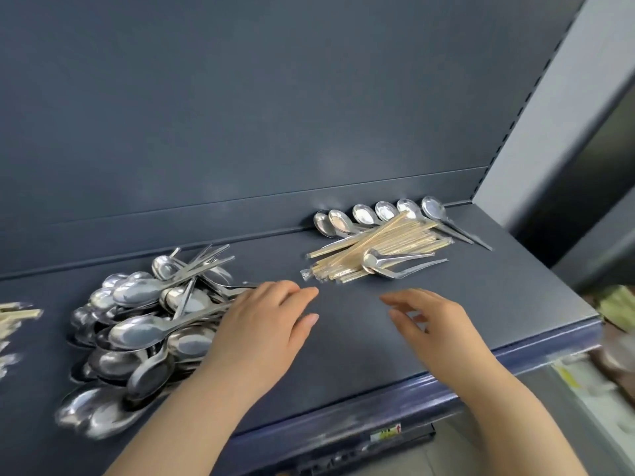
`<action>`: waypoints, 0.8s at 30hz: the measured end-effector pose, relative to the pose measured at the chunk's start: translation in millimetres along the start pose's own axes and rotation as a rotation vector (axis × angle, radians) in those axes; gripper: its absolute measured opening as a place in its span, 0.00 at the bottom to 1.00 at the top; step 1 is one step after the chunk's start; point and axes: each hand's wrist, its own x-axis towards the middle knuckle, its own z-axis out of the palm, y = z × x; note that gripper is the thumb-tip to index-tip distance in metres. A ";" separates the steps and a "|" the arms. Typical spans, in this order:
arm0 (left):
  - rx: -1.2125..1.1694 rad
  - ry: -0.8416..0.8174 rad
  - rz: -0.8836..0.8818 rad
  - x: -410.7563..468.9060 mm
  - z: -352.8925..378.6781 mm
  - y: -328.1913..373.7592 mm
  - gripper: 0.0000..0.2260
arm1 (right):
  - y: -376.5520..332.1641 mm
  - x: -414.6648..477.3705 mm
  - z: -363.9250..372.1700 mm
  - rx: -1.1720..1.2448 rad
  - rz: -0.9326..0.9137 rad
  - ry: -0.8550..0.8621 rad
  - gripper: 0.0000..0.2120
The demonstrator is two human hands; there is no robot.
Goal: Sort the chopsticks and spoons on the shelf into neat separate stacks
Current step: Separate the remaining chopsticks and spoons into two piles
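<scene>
A big loose heap of steel spoons (144, 324) lies on the left of the dark shelf (350, 338). My left hand (261, 324) rests flat against the heap's right side, fingers apart, gripping nothing. To the back right, wrapped wooden chopsticks (374, 249) lie in a pile with two spoons (381, 264) on top. A row of several spoons (374, 214) sits behind them against the back panel. My right hand (433, 321) hovers open over bare shelf, in front of the chopsticks.
More chopsticks (17, 316) and spoons show at the far left edge, blurred. The shelf's blue front lip (446, 383) runs below my hands. A grey upright (549, 132) bounds the shelf on the right, with blurred goods beyond it.
</scene>
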 end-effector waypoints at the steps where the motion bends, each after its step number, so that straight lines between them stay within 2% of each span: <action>1: -0.005 -0.010 -0.003 6.7 3.5 3.2 0.19 | 7.4 5.2 -4.4 -0.001 0.007 0.024 0.11; 5: -0.025 -0.017 -0.016 34.7 17.8 22.2 0.18 | 34.8 36.4 -27.1 -0.030 -0.007 0.099 0.10; 8: -0.097 -0.020 -0.090 51.9 30.4 45.2 0.17 | 56.6 71.9 -41.1 -0.052 -0.024 0.085 0.10; 12: -0.293 -0.008 -0.353 75.7 46.0 82.4 0.13 | 86.2 121.6 -38.4 -0.171 -0.043 -0.062 0.11; 17: -0.211 -0.024 -0.636 108.2 64.4 106.9 0.11 | 104.5 147.2 -32.1 -0.348 -0.180 -0.217 0.08; 20: -0.218 -0.024 -0.783 120.3 74.1 115.7 0.10 | 112.4 147.2 -36.9 -0.266 -0.190 -0.248 0.06; 24: -0.257 -0.014 -0.880 129.0 83.3 124.3 0.11 | 125.5 148.1 -52.8 -0.107 -0.121 -0.243 0.04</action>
